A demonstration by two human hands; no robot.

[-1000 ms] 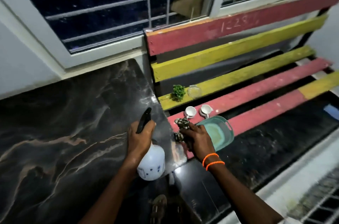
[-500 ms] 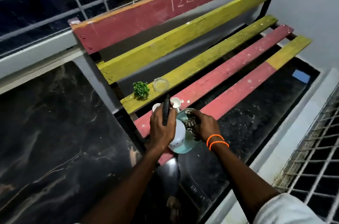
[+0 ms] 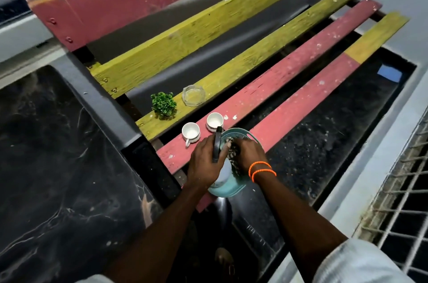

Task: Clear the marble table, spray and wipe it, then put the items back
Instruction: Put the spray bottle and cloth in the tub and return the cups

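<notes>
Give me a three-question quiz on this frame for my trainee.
1. True or false: the left hand grips the spray bottle.
2. How many white cups stand on the red slat?
3. The patterned cloth under the right hand is over: A) teal tray, B) marble table, C) glass dish.

Key: 1 true; 2 two; 3 A.

The bench (image 3: pixel 266 95) is showing red and yellow slats. A dark marble table (image 3: pixel 58 167) is displaying pale streaky veins. Two cups (image 3: pixel 190 131) are gleaming white beside a green plant (image 3: pixel 163 104) and a clear glass dish (image 3: pixel 193 95). The basket (image 3: pixel 252 135) is showing teal, the spray bottle (image 3: pixel 224 170) white with a black trigger, the cloth (image 3: pixel 234 158) a dark-and-pale pattern. Orange bands (image 3: pixel 261 169) are circling the right wrist.
</notes>
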